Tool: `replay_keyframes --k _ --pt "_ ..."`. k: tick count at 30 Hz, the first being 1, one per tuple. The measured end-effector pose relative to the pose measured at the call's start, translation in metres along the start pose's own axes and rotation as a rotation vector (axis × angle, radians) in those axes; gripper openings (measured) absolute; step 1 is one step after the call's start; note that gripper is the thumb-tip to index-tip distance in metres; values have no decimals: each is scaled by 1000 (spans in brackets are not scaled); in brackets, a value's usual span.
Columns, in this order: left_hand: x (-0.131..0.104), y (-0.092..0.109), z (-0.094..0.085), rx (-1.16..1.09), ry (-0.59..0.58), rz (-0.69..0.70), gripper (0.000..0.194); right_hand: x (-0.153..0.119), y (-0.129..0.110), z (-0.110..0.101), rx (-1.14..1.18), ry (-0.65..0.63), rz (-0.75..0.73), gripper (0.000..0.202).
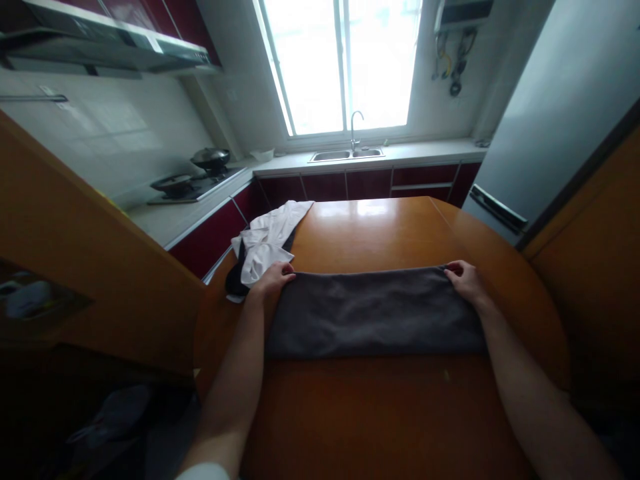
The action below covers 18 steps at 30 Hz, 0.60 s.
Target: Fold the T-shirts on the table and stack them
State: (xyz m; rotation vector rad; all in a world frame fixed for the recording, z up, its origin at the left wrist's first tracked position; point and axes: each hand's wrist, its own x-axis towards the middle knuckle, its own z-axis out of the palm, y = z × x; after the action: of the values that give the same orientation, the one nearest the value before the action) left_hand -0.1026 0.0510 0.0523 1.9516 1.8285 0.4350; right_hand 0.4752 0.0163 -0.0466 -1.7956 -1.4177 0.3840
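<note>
The grey cloth point(377, 317) lies folded in a long strip on the desk point(385, 237). The left hand point(273, 278) pinches its ten o'clock corner, the right hand point(465, 279) its two o'clock corner. It looks light, soft and limp, hardly fragile; its corners seem the best holds. Toward ten o'clock, two pans point(210, 159) sit on the stove point(196, 195), contents hidden.

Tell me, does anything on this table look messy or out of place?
Mildly: the white cloth lies crumpled with dark fabric on the left of the table, untidy beside the gray cloth held fairly straight between left hand and right hand. Nothing else stands out.
</note>
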Motion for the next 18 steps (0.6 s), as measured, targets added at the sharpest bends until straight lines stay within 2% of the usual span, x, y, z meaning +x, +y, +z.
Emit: replay_keyframes --k 6,8,10,12,13,15,18 --pt "-1 -2 7 69 30 -18 25 -3 -5 -4 -99 2 -12 27" --pt "-1 5 8 105 74 -22 32 -6 -14 -8 -171 46 -34 31" --pt "-2 20 17 141 130 -11 38 -11 -30 -8 -248 137 -85 37" --pt "-6 43 37 168 168 48 42 -20 -51 -3 -284 190 -168 41" --pt "-9 56 51 175 172 97 43 -27 -62 2 -288 172 -219 44" --pt "-17 78 82 257 173 236 49 -40 -80 16 -319 70 -307 49" --pt "-27 96 116 374 120 252 56 -56 -89 37 -472 -136 -285 58"
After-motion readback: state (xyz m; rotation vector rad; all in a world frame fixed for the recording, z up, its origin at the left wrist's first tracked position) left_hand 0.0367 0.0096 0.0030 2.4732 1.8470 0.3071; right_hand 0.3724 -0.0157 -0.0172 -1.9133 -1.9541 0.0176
